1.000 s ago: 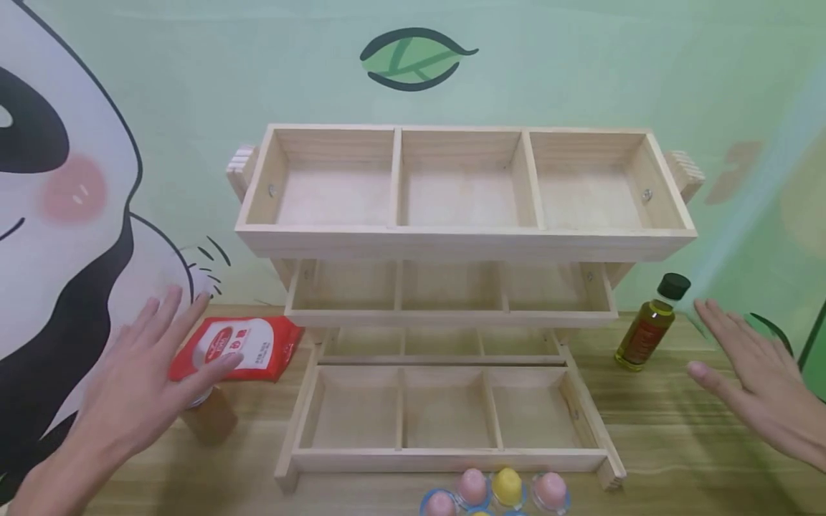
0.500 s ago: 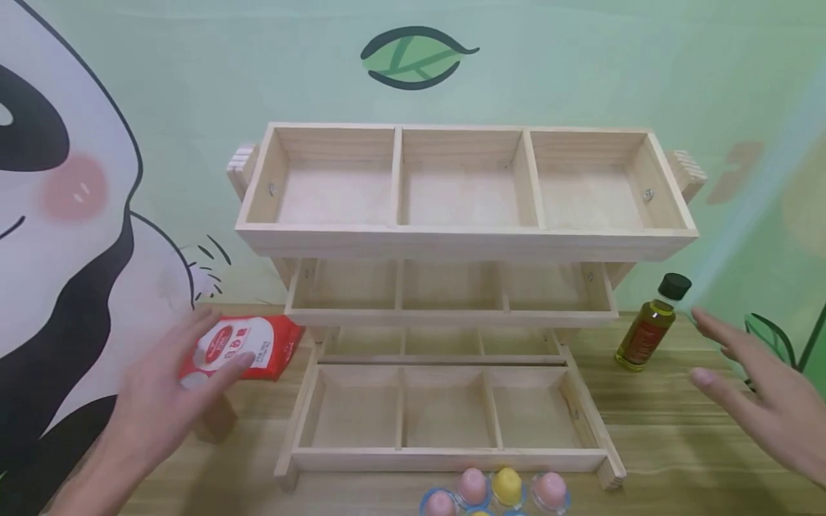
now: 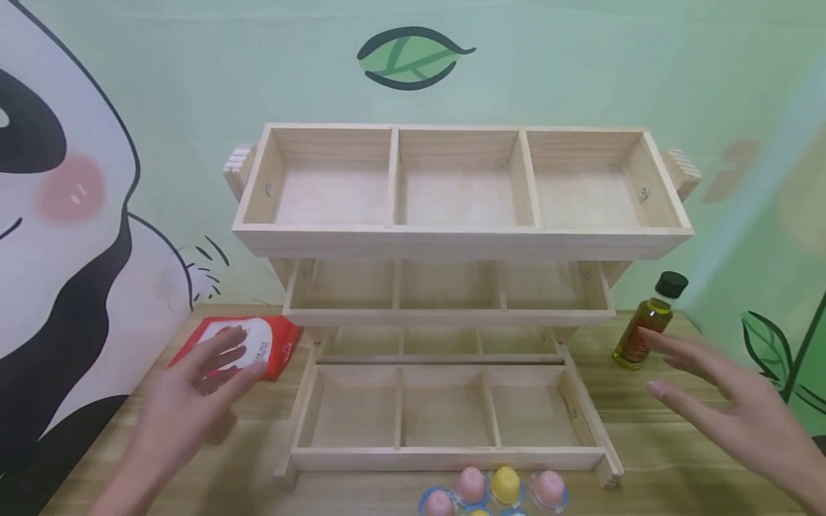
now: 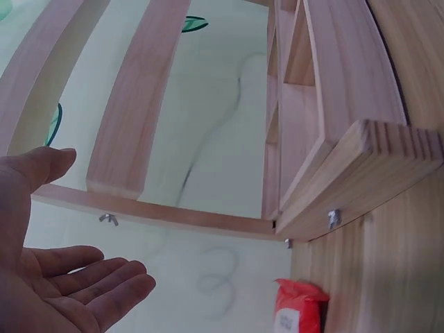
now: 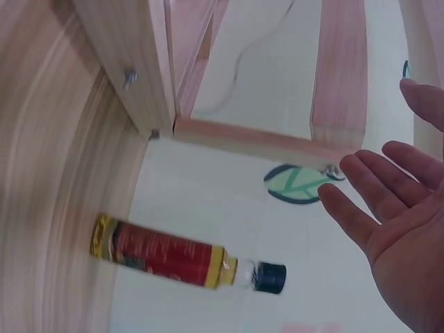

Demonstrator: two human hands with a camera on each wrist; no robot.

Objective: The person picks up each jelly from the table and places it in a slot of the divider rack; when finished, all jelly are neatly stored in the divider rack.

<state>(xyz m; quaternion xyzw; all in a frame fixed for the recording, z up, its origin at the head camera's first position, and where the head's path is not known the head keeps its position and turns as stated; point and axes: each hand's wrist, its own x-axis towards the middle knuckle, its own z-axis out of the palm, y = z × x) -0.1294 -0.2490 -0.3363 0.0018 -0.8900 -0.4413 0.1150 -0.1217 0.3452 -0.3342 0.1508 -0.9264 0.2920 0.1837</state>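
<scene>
My left hand (image 3: 177, 405) hovers over the table's left side with fingers loosely bent and nothing in them. Behind it lies a red and white packet (image 3: 282, 344), partly covered by the fingers. A brownish object (image 3: 223, 427) shows just under the hand, mostly hidden. On the other side, my right hand (image 3: 729, 408) is held in the air, thumb and fingers apart. An upright oil bottle (image 3: 653, 315) with a black cap stands beyond its fingertips, which overlap the label in the head view. In the right wrist view the bottle (image 5: 166, 253) appears apart from the hand (image 5: 409, 229).
A tiered wooden rack (image 3: 461, 244) with divided trays stands in the centre. Several small clear cups with pink and yellow contents, among them a yellow cup (image 3: 506, 486), sit before it on the wooden table (image 3: 361, 494). A printed cloth (image 3: 555, 64) hangs behind.
Both hands have moved inward, toward the rack, and their fingers have bent more. The right hand now overlaps the bottle in the head view. The rack, packet and cups stay in place.
</scene>
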